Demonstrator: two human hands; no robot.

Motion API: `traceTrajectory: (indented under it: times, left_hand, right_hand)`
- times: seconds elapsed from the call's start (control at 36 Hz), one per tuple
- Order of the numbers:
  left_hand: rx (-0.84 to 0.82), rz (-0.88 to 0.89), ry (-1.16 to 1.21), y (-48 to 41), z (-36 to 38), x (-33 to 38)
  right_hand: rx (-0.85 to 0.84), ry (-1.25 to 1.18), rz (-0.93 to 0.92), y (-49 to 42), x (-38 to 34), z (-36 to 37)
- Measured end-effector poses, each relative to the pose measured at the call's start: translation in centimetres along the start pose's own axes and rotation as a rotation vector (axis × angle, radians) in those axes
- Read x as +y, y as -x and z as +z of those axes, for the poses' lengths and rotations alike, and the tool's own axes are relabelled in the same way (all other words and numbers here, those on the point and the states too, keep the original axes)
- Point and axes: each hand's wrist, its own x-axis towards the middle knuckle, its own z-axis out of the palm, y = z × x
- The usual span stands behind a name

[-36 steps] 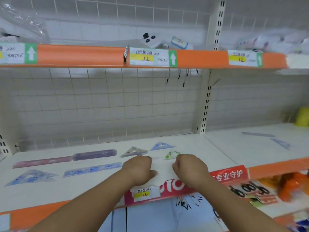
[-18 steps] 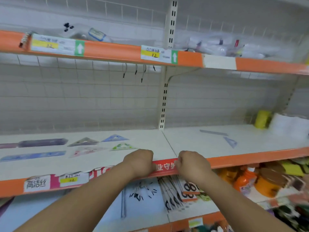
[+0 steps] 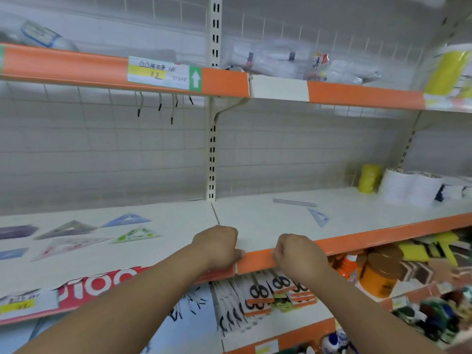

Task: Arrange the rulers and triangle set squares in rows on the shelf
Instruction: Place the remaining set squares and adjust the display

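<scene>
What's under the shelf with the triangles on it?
Below the shelf, packs of scissors lie near an orange jar with a brown lid. The left hand, right hand and both arms cover part of that lower level, so more may be hidden.

Even bright light, motion-blurred edges

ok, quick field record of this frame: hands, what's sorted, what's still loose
left hand: fingers curled, at orange shelf edge
right hand: fingers curled, on the same edge
held: cannot tell
left bay: grey set square, blue set square behind; pink set square, green set square in front
right bay: clear ruler and small set square, lying loose
</scene>
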Motion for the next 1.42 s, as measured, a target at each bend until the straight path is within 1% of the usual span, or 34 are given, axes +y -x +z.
traceTrajectory:
  times: [0.25,0.39,0.56,0.69,0.81,0.97,1.17,1.25,1.42]
  left_hand:
    - [-0.001,0.073,-0.040,-8.0,-0.8,1.7]
    - [-0.007,0.112,-0.079,-12.2,-1.1,2.6]
    - [-0.021,0.147,-0.108,-15.3,-0.7,4.1]
    - [-0.038,0.134,-0.115,-17.0,-0.2,5.2]
    - [-0.042,0.097,-0.126,-18.4,0.1,6.0]
    - [-0.032,0.000,-0.121,-20.7,0.1,8.0]
    - [-0.027,-0.117,-0.093,-23.2,0.6,12.0]
    - [-0.012,-0.166,-0.080,-24.2,0.8,13.8]
    - [-0.008,-0.255,-0.064,-25.3,1.8,17.1]
  right_hand:
    - [0.056,0.004,0.091,-6.5,3.4,-0.4]
    - [0.120,0.043,0.101,-9.0,5.5,-1.1]
    - [0.110,0.069,0.117,-10.7,8.1,-0.7]
    - [0.102,0.048,0.136,-12.5,10.2,-0.5]
    - [0.082,0.043,0.127,-14.1,11.7,-0.6]
    - [0.073,0.025,0.056,-17.2,15.2,-0.8]
    - [0.011,0.021,-0.005,-20.9,20.1,-1.6]
    - [0.016,0.026,-0.036,-22.2,22.4,-1.7]
    - [-0.028,0.026,-0.137,-24.8,25.4,-1.0]
